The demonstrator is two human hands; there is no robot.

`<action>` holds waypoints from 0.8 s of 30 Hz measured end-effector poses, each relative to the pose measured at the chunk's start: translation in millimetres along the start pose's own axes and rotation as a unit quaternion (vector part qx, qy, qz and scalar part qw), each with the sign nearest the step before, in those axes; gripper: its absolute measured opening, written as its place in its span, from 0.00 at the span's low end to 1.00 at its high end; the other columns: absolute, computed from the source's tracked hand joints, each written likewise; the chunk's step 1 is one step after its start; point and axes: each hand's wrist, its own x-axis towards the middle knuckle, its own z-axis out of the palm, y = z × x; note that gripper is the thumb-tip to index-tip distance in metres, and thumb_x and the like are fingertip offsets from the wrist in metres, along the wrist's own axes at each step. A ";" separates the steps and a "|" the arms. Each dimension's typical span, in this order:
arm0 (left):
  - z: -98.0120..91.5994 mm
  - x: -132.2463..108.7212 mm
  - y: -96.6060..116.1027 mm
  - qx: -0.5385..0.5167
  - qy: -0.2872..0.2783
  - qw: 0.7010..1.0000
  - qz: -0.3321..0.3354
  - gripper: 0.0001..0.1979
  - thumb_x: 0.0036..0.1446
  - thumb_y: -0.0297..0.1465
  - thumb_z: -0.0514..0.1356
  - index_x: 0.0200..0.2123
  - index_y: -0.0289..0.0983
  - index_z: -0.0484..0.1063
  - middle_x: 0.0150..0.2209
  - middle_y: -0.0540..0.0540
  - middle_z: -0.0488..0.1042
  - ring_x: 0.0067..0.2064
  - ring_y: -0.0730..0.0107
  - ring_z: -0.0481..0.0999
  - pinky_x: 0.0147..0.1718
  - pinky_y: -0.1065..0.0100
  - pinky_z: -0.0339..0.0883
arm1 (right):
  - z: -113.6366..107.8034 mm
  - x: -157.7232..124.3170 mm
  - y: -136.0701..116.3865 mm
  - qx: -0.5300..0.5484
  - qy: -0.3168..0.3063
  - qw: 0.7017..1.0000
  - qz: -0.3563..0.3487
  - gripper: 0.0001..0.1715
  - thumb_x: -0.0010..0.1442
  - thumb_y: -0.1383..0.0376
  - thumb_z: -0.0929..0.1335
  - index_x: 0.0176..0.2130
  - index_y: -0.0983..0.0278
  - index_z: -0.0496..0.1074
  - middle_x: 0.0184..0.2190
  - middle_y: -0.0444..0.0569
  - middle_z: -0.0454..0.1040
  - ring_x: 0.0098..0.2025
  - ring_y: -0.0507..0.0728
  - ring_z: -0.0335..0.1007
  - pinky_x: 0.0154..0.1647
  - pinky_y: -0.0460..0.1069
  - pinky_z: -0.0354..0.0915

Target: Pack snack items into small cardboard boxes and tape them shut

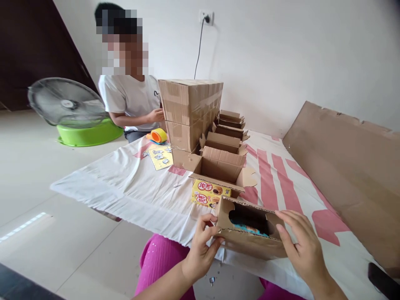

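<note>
A small brown cardboard box (253, 246) stands at the table's near edge. Its end flaps are folded inward, leaving a dark gap in the top where something blue (250, 228) shows inside. My left hand (203, 243) is closed on the box's left end, thumb low and fingers bent at the edge. At the opposite end, my right hand (300, 237) lies with stretched fingers against the right flap and top rim. Just behind this box a yellow printed snack box (209, 193) leans against an open carton (223, 164).
More open cartons (223, 141) run in a row toward the wall, beside a stack of taped cartons (190, 108). A person (131, 100) sits behind the stack. Yellow tape (158, 135) lies at the left, a large cardboard sheet (346, 166) at the right, and a dark phone-like object (383, 281) near it.
</note>
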 end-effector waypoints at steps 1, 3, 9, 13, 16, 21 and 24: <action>-0.3 -0.5 0.9 0.003 -0.001 1.000 0.007 0.09 0.60 0.24 0.56 0.41 0.43 0.68 0.48 0.43 0.59 0.49 0.62 0.64 0.46 0.59 0.67 | -3.1 7.6 -3.1 -0.008 -0.033 0.999 -0.013 0.16 0.63 0.65 0.65 0.52 0.57 0.68 0.45 0.50 0.74 0.49 0.60 0.70 0.49 0.57 0.69; -0.7 -1.1 1.9 0.006 -0.002 0.999 0.035 0.08 0.59 0.24 0.57 0.40 0.43 0.69 0.47 0.43 0.58 0.49 0.61 0.64 0.46 0.58 0.67 | -7.4 22.1 -6.8 -0.026 -0.097 0.995 -0.029 0.16 0.63 0.62 0.66 0.51 0.56 0.69 0.45 0.49 0.75 0.48 0.59 0.71 0.46 0.55 0.71; 0.3 -1.8 2.7 -0.005 0.012 0.997 0.072 0.08 0.57 0.25 0.61 0.38 0.43 0.69 0.46 0.44 0.58 0.50 0.60 0.63 0.47 0.57 0.66 | 12.0 59.3 -12.7 -0.071 -0.098 0.985 -0.124 0.14 0.61 0.64 0.68 0.48 0.61 0.70 0.41 0.50 0.76 0.43 0.59 0.71 0.45 0.56 0.68; 0.0 -1.4 5.5 -0.016 0.014 0.997 0.074 0.10 0.58 0.22 0.59 0.39 0.43 0.69 0.46 0.45 0.58 0.51 0.62 0.63 0.47 0.59 0.66 | 36.4 69.7 -21.8 -0.079 -0.085 0.978 -0.174 0.06 0.61 0.68 0.67 0.41 0.64 0.72 0.34 0.49 0.75 0.37 0.57 0.69 0.39 0.54 0.66; -1.9 -2.3 5.5 -0.021 0.005 0.997 0.068 0.13 0.57 0.19 0.58 0.40 0.43 0.69 0.46 0.45 0.57 0.51 0.64 0.63 0.48 0.60 0.65 | 47.2 69.2 -25.6 -0.075 -0.076 0.976 -0.192 0.08 0.62 0.73 0.64 0.34 0.64 0.72 0.29 0.48 0.73 0.34 0.55 0.66 0.37 0.52 0.64; -6.3 -8.9 1.2 -0.012 -0.023 0.998 0.051 0.19 0.57 0.15 0.54 0.44 0.44 0.70 0.47 0.45 0.57 0.50 0.66 0.63 0.48 0.62 0.65 | 46.7 55.9 -25.8 -0.065 -0.121 0.971 -0.198 0.09 0.62 0.72 0.64 0.31 0.63 0.71 0.28 0.47 0.71 0.34 0.55 0.64 0.37 0.51 0.63; -7.2 -12.4 0.1 -0.018 -0.027 0.999 0.041 0.20 0.57 0.15 0.53 0.44 0.45 0.70 0.47 0.45 0.57 0.49 0.66 0.64 0.48 0.63 0.65 | 39.9 41.6 -25.7 -0.032 -0.149 0.974 -0.168 0.04 0.61 0.69 0.66 0.36 0.62 0.71 0.33 0.47 0.73 0.37 0.56 0.67 0.39 0.52 0.65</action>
